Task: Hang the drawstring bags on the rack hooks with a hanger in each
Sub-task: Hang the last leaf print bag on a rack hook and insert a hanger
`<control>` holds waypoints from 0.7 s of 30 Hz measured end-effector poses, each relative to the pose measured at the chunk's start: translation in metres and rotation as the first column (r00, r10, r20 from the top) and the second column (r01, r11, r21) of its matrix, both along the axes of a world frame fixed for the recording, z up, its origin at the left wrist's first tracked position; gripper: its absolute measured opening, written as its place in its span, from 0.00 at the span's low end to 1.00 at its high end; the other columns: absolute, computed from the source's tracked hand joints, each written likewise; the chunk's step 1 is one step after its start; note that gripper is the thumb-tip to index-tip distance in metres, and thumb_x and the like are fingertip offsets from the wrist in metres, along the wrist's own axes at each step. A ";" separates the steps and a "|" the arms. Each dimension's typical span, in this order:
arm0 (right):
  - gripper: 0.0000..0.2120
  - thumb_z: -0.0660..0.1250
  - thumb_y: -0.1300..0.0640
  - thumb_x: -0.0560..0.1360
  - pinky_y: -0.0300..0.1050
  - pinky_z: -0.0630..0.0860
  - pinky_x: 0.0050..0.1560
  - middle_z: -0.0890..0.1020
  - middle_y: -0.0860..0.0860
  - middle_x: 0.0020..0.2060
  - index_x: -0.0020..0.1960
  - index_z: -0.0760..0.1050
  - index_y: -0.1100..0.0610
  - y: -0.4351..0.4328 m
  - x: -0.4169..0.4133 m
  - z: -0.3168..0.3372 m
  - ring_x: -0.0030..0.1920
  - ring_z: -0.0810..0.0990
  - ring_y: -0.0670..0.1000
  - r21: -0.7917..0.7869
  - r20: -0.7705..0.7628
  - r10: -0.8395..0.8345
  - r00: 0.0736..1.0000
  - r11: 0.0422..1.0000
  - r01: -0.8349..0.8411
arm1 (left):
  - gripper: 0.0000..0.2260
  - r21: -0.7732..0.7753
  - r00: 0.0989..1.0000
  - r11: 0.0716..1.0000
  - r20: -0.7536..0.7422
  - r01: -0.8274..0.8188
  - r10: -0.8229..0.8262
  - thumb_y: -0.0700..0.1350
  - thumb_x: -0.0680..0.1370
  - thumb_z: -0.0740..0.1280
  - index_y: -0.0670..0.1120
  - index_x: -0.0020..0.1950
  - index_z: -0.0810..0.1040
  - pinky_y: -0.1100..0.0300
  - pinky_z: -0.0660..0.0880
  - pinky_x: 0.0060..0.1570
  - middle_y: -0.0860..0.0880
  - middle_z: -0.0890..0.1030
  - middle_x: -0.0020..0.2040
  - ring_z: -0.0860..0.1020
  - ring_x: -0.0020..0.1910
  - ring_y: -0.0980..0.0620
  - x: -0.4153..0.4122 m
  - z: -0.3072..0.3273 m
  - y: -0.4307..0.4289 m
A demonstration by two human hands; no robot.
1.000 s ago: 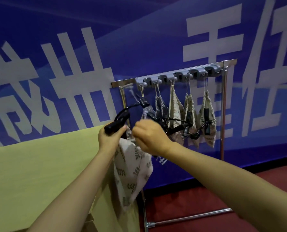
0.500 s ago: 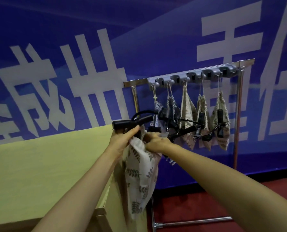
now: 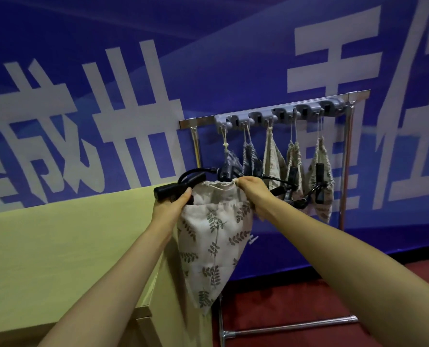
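A cream drawstring bag (image 3: 213,241) with a green leaf print hangs between my hands, its mouth stretched wide. My left hand (image 3: 169,207) grips the bag's left rim together with a black hanger (image 3: 180,187), whose lower part sits inside the bag. My right hand (image 3: 254,194) pinches the right rim of the mouth. Behind them stands the metal rack with a grey hook rail (image 3: 278,113). Several drawstring bags (image 3: 293,164) hang from its hooks, black hangers poking out of them.
A yellow-green table (image 3: 58,249) fills the left, its right edge just beside the held bag. The rack's upright post (image 3: 347,159) and floor bar (image 3: 291,328) stand over red flooring. A blue banner with white lettering covers the wall behind.
My hands have drawn apart, stretching the bag's mouth open. The hanger has sunk lower, its end now inside the bag. The view has shifted left, so the rack sits further right.
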State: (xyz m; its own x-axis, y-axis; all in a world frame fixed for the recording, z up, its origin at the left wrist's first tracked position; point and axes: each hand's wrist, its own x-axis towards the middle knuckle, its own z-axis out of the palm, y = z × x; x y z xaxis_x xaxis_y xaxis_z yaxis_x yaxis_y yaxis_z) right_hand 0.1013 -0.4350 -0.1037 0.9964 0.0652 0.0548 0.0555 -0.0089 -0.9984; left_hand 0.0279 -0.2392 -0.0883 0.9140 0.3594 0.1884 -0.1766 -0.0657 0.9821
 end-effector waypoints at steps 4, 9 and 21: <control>0.06 0.67 0.63 0.74 0.40 0.75 0.44 0.79 0.53 0.45 0.50 0.76 0.55 -0.014 -0.011 0.001 0.43 0.78 0.49 -0.095 0.098 0.143 0.985 0.987 -0.134 | 0.14 -0.110 1.000 0.994 0.021 -0.014 0.016 0.45 0.74 0.70 0.43 0.58 0.77 0.59 0.70 0.52 0.49 0.80 0.48 0.76 0.51 0.51 0.005 -0.001 -0.005; 0.19 0.70 0.61 0.73 0.39 0.76 0.46 0.75 0.46 0.47 0.62 0.70 0.55 -0.018 -0.024 0.004 0.45 0.76 0.42 -0.460 0.309 0.237 0.921 0.885 -0.073 | 0.06 -0.151 0.998 0.987 0.021 0.054 -0.052 0.43 0.74 0.71 0.46 0.50 0.79 0.57 0.74 0.54 0.51 0.81 0.45 0.79 0.52 0.49 0.007 -0.003 -0.014; 0.02 0.61 0.58 0.76 0.42 0.68 0.39 0.71 0.49 0.35 0.46 0.71 0.52 -0.083 -0.049 0.021 0.36 0.69 0.47 -0.556 0.425 0.192 0.885 0.827 0.088 | 0.07 -0.206 0.966 0.944 0.009 0.256 -0.260 0.44 0.73 0.71 0.45 0.50 0.80 0.52 0.75 0.58 0.43 0.83 0.51 0.81 0.52 0.45 0.009 -0.001 -0.089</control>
State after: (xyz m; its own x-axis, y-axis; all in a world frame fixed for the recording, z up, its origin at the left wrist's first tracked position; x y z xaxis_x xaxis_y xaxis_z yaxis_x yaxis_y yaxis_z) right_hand 0.0527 -0.5180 -0.0827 0.8620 0.2741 0.4264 0.5056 -0.5246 -0.6850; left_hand 0.0366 -0.3286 -0.0890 0.9831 0.1395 0.1182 -0.1427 0.1811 0.9731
